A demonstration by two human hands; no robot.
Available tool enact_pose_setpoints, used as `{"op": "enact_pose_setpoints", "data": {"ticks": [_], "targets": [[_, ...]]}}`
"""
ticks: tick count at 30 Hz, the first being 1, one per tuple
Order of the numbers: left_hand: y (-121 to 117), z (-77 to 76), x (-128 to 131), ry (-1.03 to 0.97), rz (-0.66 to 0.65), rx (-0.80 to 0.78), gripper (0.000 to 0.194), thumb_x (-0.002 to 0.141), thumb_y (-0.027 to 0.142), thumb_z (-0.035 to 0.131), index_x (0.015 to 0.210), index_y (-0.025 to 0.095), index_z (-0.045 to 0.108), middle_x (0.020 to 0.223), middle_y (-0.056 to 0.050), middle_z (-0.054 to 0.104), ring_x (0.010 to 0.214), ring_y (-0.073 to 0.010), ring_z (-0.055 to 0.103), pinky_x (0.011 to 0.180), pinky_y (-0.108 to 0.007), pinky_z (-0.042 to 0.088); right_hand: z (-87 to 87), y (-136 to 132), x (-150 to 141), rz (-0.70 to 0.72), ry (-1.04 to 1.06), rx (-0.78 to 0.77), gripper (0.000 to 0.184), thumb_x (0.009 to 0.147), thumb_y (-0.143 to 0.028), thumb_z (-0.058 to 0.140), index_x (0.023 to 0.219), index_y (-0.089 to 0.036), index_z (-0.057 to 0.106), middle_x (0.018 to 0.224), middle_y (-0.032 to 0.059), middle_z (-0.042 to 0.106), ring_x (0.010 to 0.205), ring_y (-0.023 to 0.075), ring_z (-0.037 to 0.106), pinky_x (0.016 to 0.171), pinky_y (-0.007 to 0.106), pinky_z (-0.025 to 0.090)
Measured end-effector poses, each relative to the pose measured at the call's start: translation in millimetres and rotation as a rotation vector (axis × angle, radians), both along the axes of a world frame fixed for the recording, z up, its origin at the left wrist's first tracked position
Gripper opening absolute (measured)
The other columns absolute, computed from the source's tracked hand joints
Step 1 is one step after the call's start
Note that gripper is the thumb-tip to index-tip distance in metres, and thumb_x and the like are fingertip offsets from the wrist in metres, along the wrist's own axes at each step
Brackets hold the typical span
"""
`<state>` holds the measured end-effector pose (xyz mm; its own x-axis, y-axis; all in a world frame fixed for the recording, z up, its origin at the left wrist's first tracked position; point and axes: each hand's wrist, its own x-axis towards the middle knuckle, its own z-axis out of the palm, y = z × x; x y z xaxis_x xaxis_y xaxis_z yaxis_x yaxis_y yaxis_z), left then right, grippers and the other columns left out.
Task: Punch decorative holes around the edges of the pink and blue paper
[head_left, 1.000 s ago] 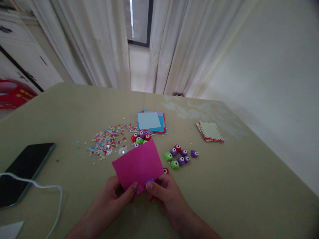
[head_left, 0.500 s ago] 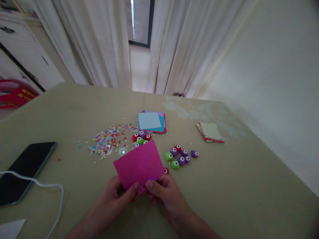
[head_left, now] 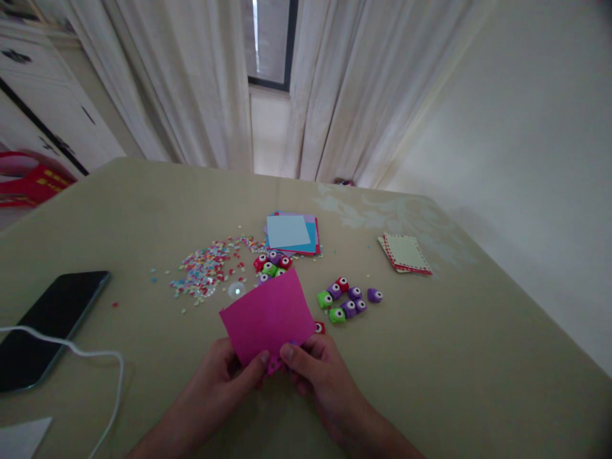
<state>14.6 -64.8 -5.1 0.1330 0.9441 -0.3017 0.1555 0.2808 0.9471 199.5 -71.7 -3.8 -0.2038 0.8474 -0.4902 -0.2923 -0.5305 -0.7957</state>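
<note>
Pinched along the lower edge, above the olive-beige tabletop (head_left: 468, 344), by left hand (head_left: 232, 376) and right hand (head_left: 318, 373): a thin magenta rectangular paper card (head_left: 268, 312), with a small purple object (head_left: 293, 343) mostly hidden under the right thumb. Probably light, bendable, easily creased; best gripped gently near the edges. Partly masked behind: red, green and purple one-eyed plastic pieces (head_left: 269, 269). Farther left: loose multicoloured confetti (head_left: 205, 264), likely to scatter if brushed.
</note>
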Motion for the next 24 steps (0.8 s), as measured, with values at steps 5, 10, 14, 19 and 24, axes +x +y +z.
{"op": "enact_pose_setpoints", "data": {"ticks": [5,10,14,19,24], "targets": [[-2,-2.7,0,0.020,0.025,0.018,0.031,0.080,0.049,0.078,0.076,0.018,0.076,0.066,-0.001,0.070,0.060,-0.0173,0.061,0.052,-0.023,0.047,-0.9,-1,-2,-0.022,0.036,-0.016,0.047,0.067,-0.057,0.094,0.076,-0.015,0.074,0.064,-0.0022,0.059,0.056,0.0086,0.037,0.053,0.024,0.027],[0,0.6,1,0.002,0.072,-0.001,0.036,0.074,0.053,0.081,0.075,0.018,0.077,0.067,-0.004,0.074,0.062,-0.0202,0.065,0.054,-0.025,0.050,0.1,-2,-2,0.028,0.045,0.040,0.047,0.068,-0.055,0.094,0.082,-0.015,0.074,0.070,-0.0008,0.061,0.058,0.0096,0.043,0.053,0.023,0.030],[3,5.5,-1,-0.003,0.199,-0.010,0.040,0.070,0.058,0.083,0.070,0.019,0.075,0.062,-0.003,0.073,0.059,-0.0212,0.066,0.054,-0.027,0.051,7.9,-2,3,0.092,-0.016,0.143,0.054,0.067,-0.052,0.096,0.100,-0.017,0.071,0.079,-0.0006,0.064,0.064,0.0114,0.050,0.057,0.023,0.039],[11,16.1,-5,0.018,0.305,-0.012,0.050,0.063,0.068,0.082,0.055,0.021,0.068,0.055,-0.004,0.069,0.055,-0.0218,0.065,0.053,-0.028,0.051,19.9,10,26,0.074,-0.619,0.546,0.026,0.087,-0.038,0.082,0.102,-0.022,0.069,0.090,0.0052,0.069,0.078,0.0208,0.062,0.071,0.031,0.050],[15,11.2,-7,0.029,0.329,0.065,0.050,0.071,0.068,0.078,0.055,0.022,0.065,0.061,-0.005,0.071,0.059,-0.0218,0.065,0.055,-0.029,0.050,16.4,37,45,0.097,-1.150,0.928,0.024,0.096,-0.023,0.066,0.118,-0.021,0.072,0.111,0.0133,0.071,0.104,0.0308,0.065,0.094,0.044,0.050]]}}
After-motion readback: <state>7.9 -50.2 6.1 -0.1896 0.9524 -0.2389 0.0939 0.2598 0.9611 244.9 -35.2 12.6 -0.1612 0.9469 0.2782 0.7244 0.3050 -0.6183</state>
